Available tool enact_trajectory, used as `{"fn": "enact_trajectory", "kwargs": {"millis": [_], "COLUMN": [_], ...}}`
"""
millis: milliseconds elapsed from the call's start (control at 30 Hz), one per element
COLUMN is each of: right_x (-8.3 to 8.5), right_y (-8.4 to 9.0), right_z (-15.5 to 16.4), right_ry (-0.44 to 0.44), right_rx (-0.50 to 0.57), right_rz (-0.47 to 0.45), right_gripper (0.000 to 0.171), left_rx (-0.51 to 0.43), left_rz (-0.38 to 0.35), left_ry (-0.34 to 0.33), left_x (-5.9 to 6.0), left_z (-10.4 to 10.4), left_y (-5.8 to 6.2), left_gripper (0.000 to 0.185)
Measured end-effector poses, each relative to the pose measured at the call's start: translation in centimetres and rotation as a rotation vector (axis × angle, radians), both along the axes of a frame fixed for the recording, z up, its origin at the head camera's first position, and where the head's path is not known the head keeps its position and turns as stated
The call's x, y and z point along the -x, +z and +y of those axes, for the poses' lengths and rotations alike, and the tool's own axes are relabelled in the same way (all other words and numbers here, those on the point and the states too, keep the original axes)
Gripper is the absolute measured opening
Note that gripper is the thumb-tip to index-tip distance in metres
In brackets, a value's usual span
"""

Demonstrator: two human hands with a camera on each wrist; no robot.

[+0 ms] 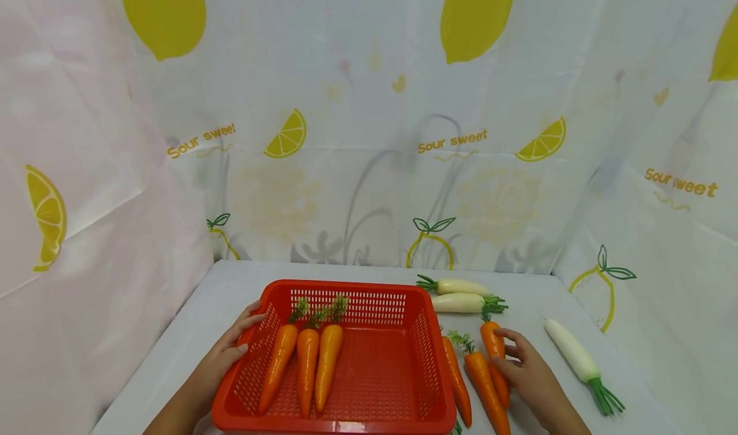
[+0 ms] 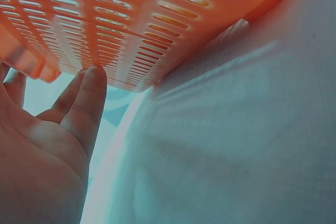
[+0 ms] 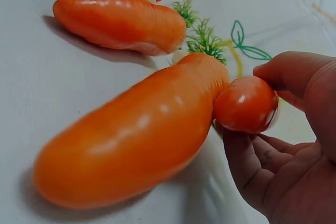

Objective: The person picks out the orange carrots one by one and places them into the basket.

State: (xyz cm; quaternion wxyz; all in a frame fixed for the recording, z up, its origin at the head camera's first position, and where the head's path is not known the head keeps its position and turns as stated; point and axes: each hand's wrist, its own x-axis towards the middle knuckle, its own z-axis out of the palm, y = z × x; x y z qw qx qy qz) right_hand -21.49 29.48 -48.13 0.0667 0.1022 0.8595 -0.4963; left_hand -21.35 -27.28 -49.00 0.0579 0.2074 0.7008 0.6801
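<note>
A red plastic basket [image 1: 369, 358] with slotted walls stands in front of me, three carrots [image 1: 308, 364] lying in its left half with their leafy tops toward the back. My left hand [image 1: 221, 352] holds the basket's left rim. In the left wrist view its fingers [image 2: 86, 98] reach up along the slotted wall. To the right of the basket, my right hand [image 1: 527, 368] pinches a carrot [image 1: 492, 339] between thumb and fingers. That carrot [image 3: 247, 104] appears end-on in the right wrist view, against a second carrot [image 3: 136, 135]. A third carrot [image 1: 458, 384] lies along the basket's right wall.
Two white radishes [image 1: 461, 302] lie behind the basket's back right corner. Another white radish [image 1: 573, 352] with green stems lies at the far right. Green stems [image 1: 458, 427] show by the basket's front right corner. Lemon-printed curtains [image 1: 369, 185] enclose the white table.
</note>
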Motion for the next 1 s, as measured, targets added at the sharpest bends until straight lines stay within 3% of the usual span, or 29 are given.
{"fn": "enact_trajectory", "kwargs": {"millis": [300,633,1000], "right_x": [-0.2,-1.0,-0.7], "right_y": [0.8,3.0,5.6], "right_z": [-0.4,-1.9,-3.4], "right_ry": [0.004,0.036,0.114], "right_rx": [0.044,0.082,0.02], "right_rz": [-0.023,0.074,0.096], "right_gripper": [0.071,0.068,0.064], "left_rx": [-0.003,0.053,0.028], "left_rz": [0.001,0.038,0.021], "left_ry": [0.007,0.032,0.014], "left_x": [-0.2,-0.2,0.1], "left_z": [0.0,0.0,0.0], "left_y": [-0.1,0.1,0.0], "left_gripper": [0.053,0.052,0.052]}}
